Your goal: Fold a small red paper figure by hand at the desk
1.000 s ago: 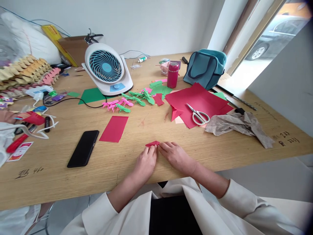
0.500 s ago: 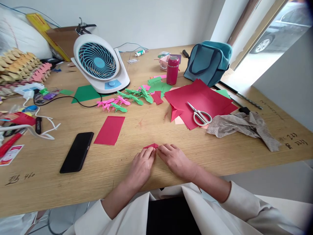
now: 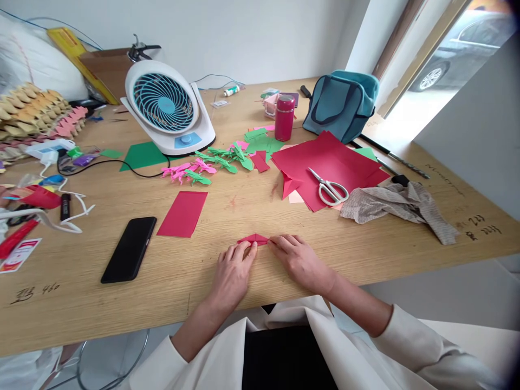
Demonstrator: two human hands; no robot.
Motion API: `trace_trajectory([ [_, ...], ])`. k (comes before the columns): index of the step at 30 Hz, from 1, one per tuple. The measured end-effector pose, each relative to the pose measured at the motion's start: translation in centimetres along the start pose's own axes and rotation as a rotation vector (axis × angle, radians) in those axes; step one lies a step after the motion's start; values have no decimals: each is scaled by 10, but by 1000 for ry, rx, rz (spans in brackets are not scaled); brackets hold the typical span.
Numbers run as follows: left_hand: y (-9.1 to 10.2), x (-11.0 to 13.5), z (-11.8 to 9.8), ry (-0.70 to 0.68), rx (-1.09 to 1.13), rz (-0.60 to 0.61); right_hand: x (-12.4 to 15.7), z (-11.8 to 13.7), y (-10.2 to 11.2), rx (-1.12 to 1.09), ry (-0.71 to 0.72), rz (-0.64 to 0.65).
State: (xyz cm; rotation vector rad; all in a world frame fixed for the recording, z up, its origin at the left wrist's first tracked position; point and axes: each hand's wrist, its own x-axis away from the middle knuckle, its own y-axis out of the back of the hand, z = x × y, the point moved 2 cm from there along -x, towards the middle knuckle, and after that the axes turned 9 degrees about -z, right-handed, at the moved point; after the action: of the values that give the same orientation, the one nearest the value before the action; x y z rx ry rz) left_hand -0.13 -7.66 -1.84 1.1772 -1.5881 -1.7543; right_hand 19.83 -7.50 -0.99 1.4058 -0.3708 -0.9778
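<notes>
A small folded piece of red paper [image 3: 255, 238] lies near the front edge of the table, long and low with a peak in its middle. My left hand [image 3: 234, 269] presses on its near edge, thumb and fingers closed on it. At the paper's right tip, the fingers of my right hand [image 3: 298, 260] pinch it. Part of the near edge is hidden under my fingertips. Left of my hands lies a stack of red paper rectangles [image 3: 183, 214], with a black phone [image 3: 129, 250] beside it.
White-handled scissors [image 3: 331, 189] rest on large red sheets [image 3: 312, 157], beside a crumpled cloth [image 3: 390, 205]. Further back are green and pink folded paper figures [image 3: 219, 160], a fan [image 3: 166, 108], a red flask [image 3: 284, 118] and a blue bag [image 3: 341, 105]. Cables lie at left.
My right hand has slid right along the folded red paper to its tip, and my left hand has moved slightly left. More of the paper shows between them.
</notes>
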Motion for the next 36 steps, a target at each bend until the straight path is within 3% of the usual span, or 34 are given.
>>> trace_trajectory([
  [8,10,-6,9,-2,88,6,-3,4,3,48,-17,45],
  [14,27,-34,13,81,152,-87,1,3,3,10,-21,12],
  [22,9,-60,12,143,336,70,7,-2,-2,-100,-54,-139],
  [25,5,-59,16,241,475,116,10,-7,-1,-205,-147,-247],
  [29,5,-63,23,441,779,63,4,-13,3,-497,-350,-328],
  [32,9,-71,20,529,1126,22,-13,-14,7,-761,-505,-315],
  [36,13,-79,11,682,1472,-130,-42,-15,7,-1008,-577,-212],
])
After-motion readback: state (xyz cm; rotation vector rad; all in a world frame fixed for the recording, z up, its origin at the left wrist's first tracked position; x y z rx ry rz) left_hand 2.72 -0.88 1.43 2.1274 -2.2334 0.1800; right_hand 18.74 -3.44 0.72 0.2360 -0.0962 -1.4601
